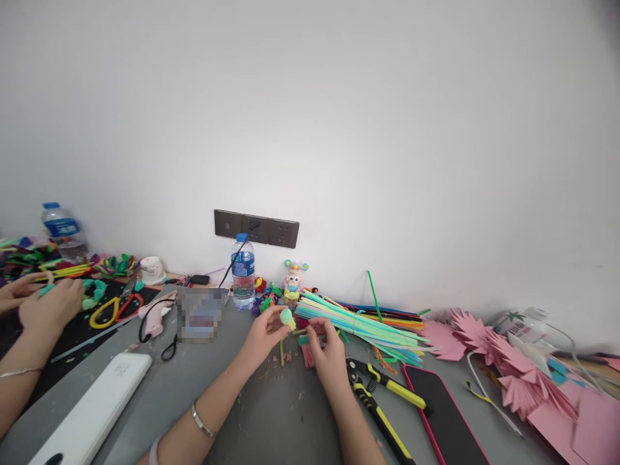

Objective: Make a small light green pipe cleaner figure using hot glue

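Near the middle of the grey table, my left hand point(265, 334) pinches a small fuzzy piece point(287, 318), pale green on top and yellow below. To its right, my right hand point(327, 346) has its thumb and fingers curled close together beside some small pink pieces point(308, 355); what lies between the fingertips is too small to tell. Behind my hands stands a small toy figure point(292, 285) with big eyes. A bundle of pale green and blue pipe cleaners point(358, 325) lies just behind my right hand.
Yellow-black pliers point(382, 413) and a phone point(448, 416) lie right, beside folded pink paper point(523, 387). A water bottle point(243, 274) stands behind my left hand. Left are a white power strip-like box point(97, 410), a pink glue gun point(154, 319), scissors point(115, 312) and another person's hands point(53, 303).
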Demonstrator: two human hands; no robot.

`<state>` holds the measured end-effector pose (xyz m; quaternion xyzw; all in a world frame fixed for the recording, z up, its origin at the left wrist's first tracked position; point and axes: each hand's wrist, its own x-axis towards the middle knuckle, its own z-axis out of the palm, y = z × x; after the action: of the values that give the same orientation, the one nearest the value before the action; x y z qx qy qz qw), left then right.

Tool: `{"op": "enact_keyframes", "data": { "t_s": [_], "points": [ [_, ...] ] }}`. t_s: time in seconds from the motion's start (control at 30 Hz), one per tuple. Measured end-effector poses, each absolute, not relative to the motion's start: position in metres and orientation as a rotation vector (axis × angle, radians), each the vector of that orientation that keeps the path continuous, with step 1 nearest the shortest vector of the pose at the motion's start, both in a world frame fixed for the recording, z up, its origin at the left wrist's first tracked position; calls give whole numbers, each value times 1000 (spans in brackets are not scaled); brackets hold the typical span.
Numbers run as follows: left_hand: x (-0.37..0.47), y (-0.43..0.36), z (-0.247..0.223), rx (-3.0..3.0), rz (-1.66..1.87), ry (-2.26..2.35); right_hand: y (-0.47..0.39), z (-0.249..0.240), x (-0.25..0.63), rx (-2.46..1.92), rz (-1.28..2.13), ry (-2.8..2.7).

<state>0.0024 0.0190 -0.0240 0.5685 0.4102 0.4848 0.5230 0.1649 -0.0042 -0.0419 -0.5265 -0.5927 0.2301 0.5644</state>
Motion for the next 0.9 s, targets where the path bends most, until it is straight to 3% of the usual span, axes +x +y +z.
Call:
{"op": "enact_keyframes", "data": {
  "t_s": [0.9],
  "points": [
    [3, 14, -36, 1831, 865, 1143, -1, -55, 169, -1474, 313, -1661]
  ]
}}
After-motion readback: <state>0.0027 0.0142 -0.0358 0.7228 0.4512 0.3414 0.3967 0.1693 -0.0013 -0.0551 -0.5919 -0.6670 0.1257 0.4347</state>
